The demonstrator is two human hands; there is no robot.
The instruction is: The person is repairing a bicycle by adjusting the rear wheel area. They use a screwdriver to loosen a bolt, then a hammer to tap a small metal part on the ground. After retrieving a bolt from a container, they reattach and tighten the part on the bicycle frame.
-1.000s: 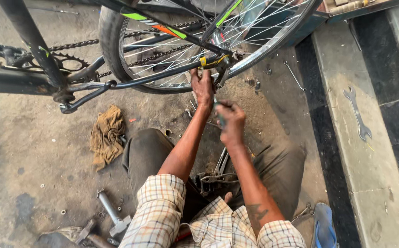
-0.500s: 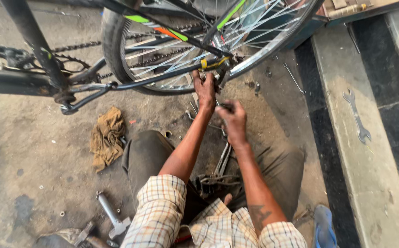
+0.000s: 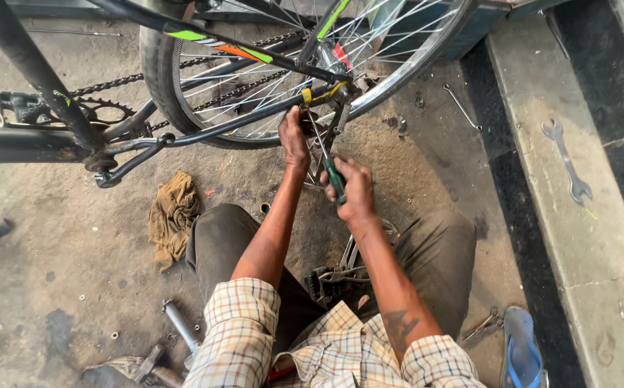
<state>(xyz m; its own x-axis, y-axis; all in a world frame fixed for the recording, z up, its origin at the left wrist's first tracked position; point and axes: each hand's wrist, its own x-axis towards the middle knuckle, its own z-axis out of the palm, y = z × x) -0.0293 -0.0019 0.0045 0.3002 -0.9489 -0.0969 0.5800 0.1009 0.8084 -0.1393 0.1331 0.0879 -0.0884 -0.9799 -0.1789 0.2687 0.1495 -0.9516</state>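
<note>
Gripping a green-handled screwdriver [image 3: 335, 179], the right hand [image 3: 355, 190] has shifted slightly lower beneath the bicycle's rear wheel [image 3: 204, 79], while the left hand [image 3: 294, 136] stays clenched on the frame stay [image 3: 254, 118].

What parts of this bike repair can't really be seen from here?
Head view only:
- Screwdriver tip: lost among the spokes near the rear wheel hub.
- What the left hand pinches: hidden by its own fingers.
- Bicycle frame: front cut off by the left edge.
- Metal parts between the knees: partly hidden by the right hand and forearm.
</note>
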